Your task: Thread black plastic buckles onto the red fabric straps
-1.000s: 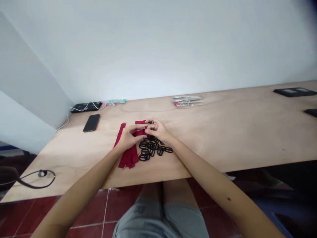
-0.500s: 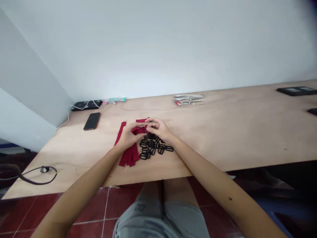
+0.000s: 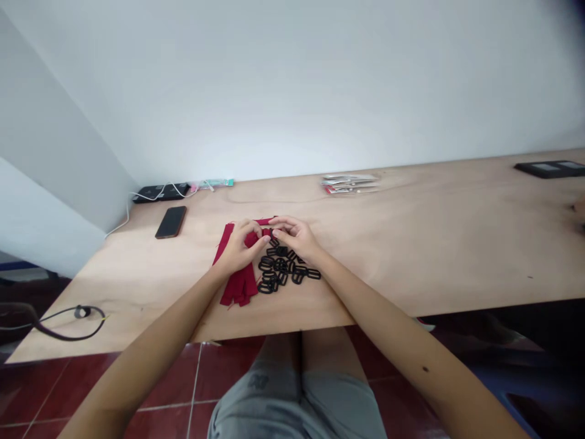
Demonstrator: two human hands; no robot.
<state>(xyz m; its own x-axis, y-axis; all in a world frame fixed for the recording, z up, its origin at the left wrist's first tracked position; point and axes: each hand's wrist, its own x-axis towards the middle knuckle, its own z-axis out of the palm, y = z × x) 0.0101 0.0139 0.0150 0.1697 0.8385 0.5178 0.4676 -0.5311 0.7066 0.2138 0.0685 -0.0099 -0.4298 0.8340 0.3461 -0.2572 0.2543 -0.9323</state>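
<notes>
Fingers (image 3: 284, 236) pinching red strap (image 3: 267, 232) between them, black buckles (image 3: 280, 266) just nearer.

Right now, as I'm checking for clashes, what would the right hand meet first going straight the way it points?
Most likely the red strap, then the left hand beyond; the right hand points leftward toward both, though depth there is unclear.

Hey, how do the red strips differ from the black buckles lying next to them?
Shape: the red strips are long, flat bands; the black buckles are small frames with openings.
Edges: some strips trail loose threads at their ends; the buckles show none.
Arrangement: the strips near the front lie overlapped, roughly lengthwise; the buckles lie jumbled at varied angles.
Shared: both lie grouped on the wooden table.
</notes>
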